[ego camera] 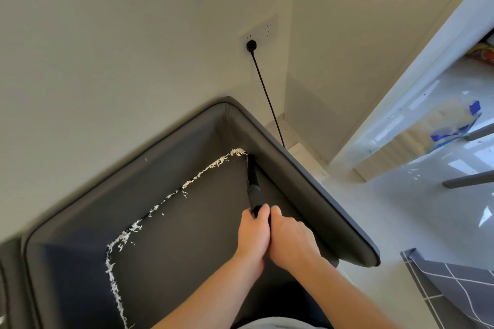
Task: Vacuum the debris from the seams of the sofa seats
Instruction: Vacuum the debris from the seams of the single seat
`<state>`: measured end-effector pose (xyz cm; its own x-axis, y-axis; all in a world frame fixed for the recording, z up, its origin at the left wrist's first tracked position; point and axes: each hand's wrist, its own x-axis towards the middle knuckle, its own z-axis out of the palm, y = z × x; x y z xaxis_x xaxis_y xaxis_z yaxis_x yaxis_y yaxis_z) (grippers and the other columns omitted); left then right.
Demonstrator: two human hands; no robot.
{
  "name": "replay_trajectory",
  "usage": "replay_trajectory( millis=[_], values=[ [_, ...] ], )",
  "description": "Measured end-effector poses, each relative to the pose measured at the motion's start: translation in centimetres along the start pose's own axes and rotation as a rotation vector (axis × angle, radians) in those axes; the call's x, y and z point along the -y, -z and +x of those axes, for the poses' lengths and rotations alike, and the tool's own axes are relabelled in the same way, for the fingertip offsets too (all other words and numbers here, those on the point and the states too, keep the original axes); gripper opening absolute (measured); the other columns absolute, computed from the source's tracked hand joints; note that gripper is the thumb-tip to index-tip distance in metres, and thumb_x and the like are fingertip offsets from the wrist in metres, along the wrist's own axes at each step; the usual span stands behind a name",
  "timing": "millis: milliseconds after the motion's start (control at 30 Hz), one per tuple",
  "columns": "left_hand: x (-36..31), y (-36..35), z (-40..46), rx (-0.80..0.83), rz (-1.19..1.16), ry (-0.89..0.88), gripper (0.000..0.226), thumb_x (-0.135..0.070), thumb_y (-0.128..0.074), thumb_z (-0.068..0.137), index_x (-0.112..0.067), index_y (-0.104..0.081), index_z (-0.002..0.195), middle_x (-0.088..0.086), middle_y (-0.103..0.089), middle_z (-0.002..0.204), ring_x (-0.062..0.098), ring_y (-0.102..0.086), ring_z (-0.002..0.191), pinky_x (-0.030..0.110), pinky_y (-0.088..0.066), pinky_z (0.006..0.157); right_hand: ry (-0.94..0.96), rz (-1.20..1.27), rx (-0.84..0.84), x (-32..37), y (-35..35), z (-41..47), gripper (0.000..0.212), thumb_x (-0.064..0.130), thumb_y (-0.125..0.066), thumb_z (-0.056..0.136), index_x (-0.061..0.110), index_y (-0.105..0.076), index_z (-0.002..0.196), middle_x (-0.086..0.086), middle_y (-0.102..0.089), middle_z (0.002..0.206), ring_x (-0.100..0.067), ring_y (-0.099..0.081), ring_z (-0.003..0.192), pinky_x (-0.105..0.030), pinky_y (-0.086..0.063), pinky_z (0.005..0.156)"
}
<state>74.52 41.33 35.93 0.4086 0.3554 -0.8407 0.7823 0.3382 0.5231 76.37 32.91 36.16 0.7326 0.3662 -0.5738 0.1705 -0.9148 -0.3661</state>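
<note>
A dark grey sofa (187, 235) fills the lower middle of the head view. White shredded debris (187, 184) lines the back seam of its seat and runs down the left seam (113, 283). A black vacuum crevice nozzle (252, 181) lies along the right seam, its tip in the far right corner next to the debris end. My left hand (252, 238) and my right hand (290, 240) sit side by side and both grip the nozzle's near end. The rest of the vacuum is hidden beneath my hands.
A black plug (251, 46) sits in a wall socket, and its cord (267, 99) drops behind the sofa's right arm (320, 195). Glossy white floor lies to the right, with grey chair legs (470, 179) and a grey checked cloth (459, 288) at the lower right.
</note>
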Motion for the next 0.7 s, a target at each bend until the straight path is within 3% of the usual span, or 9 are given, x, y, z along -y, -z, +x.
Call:
replay_trajectory(
  millis=[100,333,467,567,700],
  values=[
    [-0.1,-0.2,0.1,0.013,0.002,-0.003,0.031,-0.037,-0.054,0.101,-0.018,-0.058,0.125,0.005,-0.069,0.108,0.020,-0.067,0.099,0.033,-0.052,0.074,-0.018,0.009,0.002,0.0,-0.1,0.6,0.041,0.022,-0.060,0.096,0.016,-0.039,0.131,0.001,-0.066,0.092,-0.018,-0.067,0.078,-0.032,-0.059,0.072],
    [-1.3,-0.6,1.9,0.008,0.101,0.009,0.033,-0.033,-0.052,0.102,-0.018,-0.058,0.131,0.002,-0.066,0.110,0.020,-0.064,0.100,0.039,-0.055,0.088,-0.064,0.054,0.070,-0.3,-0.5,3.7,0.046,0.017,-0.066,0.093,0.016,-0.039,0.131,0.005,-0.061,0.086,-0.015,-0.067,0.073,-0.031,-0.061,0.068],
    [-1.7,-1.9,1.8,0.058,0.124,-0.020,0.036,-0.030,-0.054,0.102,-0.023,-0.054,0.138,-0.001,-0.064,0.115,0.022,-0.064,0.109,0.047,-0.055,0.100,-0.168,0.219,0.101,-2.3,0.5,4.5,0.035,0.021,-0.066,0.095,0.020,-0.044,0.122,0.001,-0.067,0.090,-0.015,-0.072,0.060,-0.029,-0.062,0.054],
    [-1.8,-3.3,1.1,0.112,0.130,-0.027,0.036,-0.030,-0.054,0.102,-0.022,-0.054,0.137,-0.003,-0.063,0.113,0.022,-0.064,0.109,0.047,-0.055,0.100,-0.199,0.275,0.103,-3.7,1.7,4.4,0.031,0.020,-0.064,0.097,0.019,-0.046,0.122,-0.001,-0.068,0.089,-0.014,-0.070,0.055,-0.022,-0.055,0.046],
    [-1.7,-3.2,0.1,0.050,0.076,-0.043,0.022,-0.032,-0.053,0.103,-0.024,-0.052,0.123,-0.008,-0.061,0.100,0.010,-0.061,0.091,0.036,-0.053,0.089,-0.125,0.122,0.090,-2.7,1.9,3.7,0.039,0.018,-0.068,0.094,0.018,-0.043,0.125,0.002,-0.067,0.089,-0.012,-0.071,0.062,-0.028,-0.062,0.056]
  ],
)
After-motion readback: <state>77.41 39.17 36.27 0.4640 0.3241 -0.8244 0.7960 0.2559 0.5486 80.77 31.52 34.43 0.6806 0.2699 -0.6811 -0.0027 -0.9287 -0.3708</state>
